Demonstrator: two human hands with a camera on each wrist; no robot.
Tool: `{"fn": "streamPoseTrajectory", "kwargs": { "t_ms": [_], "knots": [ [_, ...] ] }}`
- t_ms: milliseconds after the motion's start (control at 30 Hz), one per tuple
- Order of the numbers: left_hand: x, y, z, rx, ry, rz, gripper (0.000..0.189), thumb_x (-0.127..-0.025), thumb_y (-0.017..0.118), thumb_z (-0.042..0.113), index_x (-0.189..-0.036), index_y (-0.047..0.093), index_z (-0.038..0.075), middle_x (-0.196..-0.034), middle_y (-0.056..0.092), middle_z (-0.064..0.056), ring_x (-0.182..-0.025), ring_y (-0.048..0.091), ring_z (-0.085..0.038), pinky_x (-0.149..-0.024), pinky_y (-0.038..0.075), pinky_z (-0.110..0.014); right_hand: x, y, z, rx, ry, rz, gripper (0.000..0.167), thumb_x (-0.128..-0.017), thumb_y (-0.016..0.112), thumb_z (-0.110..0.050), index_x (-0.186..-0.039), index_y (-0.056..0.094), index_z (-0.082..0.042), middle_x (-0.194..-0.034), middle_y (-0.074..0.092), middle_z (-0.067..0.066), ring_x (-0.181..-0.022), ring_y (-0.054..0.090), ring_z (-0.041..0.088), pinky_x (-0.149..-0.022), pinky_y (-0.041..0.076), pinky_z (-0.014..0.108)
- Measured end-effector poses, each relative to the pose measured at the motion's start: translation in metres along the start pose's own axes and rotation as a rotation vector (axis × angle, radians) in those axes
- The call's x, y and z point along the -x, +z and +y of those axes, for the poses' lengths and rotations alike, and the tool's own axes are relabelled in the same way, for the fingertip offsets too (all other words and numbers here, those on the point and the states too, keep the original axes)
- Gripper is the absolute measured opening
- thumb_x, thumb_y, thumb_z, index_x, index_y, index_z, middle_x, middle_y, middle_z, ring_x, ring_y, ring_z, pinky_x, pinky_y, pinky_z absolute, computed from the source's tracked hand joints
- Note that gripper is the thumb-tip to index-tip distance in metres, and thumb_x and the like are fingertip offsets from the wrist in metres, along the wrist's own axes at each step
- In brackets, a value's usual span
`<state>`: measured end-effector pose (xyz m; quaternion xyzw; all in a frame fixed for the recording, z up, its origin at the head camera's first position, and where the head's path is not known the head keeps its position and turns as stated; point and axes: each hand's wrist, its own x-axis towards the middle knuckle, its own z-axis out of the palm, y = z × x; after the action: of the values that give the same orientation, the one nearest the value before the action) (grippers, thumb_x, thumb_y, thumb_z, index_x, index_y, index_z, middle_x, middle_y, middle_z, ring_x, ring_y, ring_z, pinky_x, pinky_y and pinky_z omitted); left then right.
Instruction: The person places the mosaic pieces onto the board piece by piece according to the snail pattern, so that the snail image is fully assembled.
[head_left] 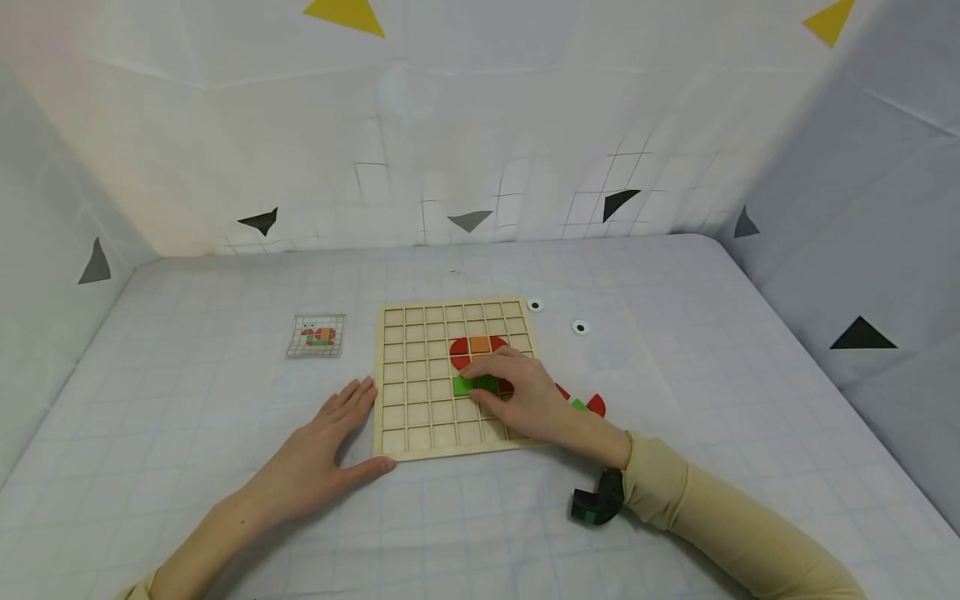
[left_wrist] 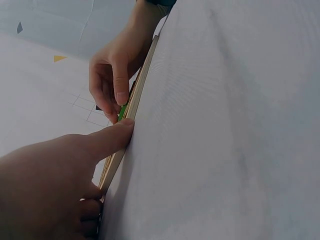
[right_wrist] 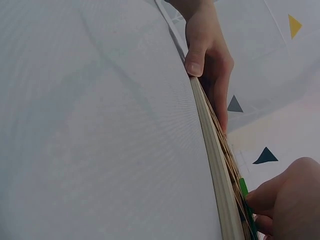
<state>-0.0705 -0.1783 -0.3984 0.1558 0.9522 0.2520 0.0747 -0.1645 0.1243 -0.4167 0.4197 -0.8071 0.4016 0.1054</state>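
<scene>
A wooden grid board (head_left: 416, 392) lies flat on the table. My left hand (head_left: 322, 450) steadies its near left corner, fingers extended along the left side and thumb against the front edge. Over the right half of the board, my right hand (head_left: 517, 396) pinches a green tile (head_left: 462, 386) between thumb and fingers, low at the grid. In the right wrist view the green tile (right_wrist: 243, 187) sticks up a little above the board's surface. Behind that hand sit red quarter-round pieces (head_left: 459, 354) and an orange square (head_left: 480, 343) in the cells; the hand partly hides other pieces.
A small picture card (head_left: 317, 336) with a coloured pattern lies left of the board. Two googly-eye discs, one near the far right corner (head_left: 535, 306), rest on the table. Loose red pieces (head_left: 596, 405) and a green piece (head_left: 579, 405) lie right of the board, beside the right forearm.
</scene>
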Motion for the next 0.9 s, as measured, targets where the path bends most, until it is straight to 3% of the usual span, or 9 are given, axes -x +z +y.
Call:
{"fn": "streamPoseTrajectory", "kwargs": {
  "t_ms": [767, 900],
  "knots": [
    [0.001, -0.001, -0.003, -0.004, 0.001, 0.002, 0.101, -0.085, 0.059, 0.074, -0.159, 0.028, 0.012, -0.167, 0.022, -0.002, -0.153, 0.019, -0.031, -0.116, 0.029, -0.061, -0.001, 0.002, -0.004, 0.001, 0.005, 0.012, 0.022, -0.085, 0.078, -0.006, -0.106, 0.074, -0.011, -0.108, 0.074, -0.003, -0.099, 0.063, 0.012, -0.084, 0.053, 0.029],
    [0.000, 0.000, -0.001, 0.005, 0.009, 0.001, 0.100, -0.085, 0.060, 0.072, -0.159, 0.028, 0.012, -0.167, 0.022, -0.002, -0.154, 0.018, -0.031, -0.117, 0.028, -0.059, -0.005, -0.010, -0.007, -0.018, -0.007, 0.042, 0.024, -0.085, 0.077, -0.003, -0.108, 0.074, -0.008, -0.106, 0.075, 0.002, -0.096, 0.066, 0.017, -0.083, 0.055, 0.037]
  ]
}}
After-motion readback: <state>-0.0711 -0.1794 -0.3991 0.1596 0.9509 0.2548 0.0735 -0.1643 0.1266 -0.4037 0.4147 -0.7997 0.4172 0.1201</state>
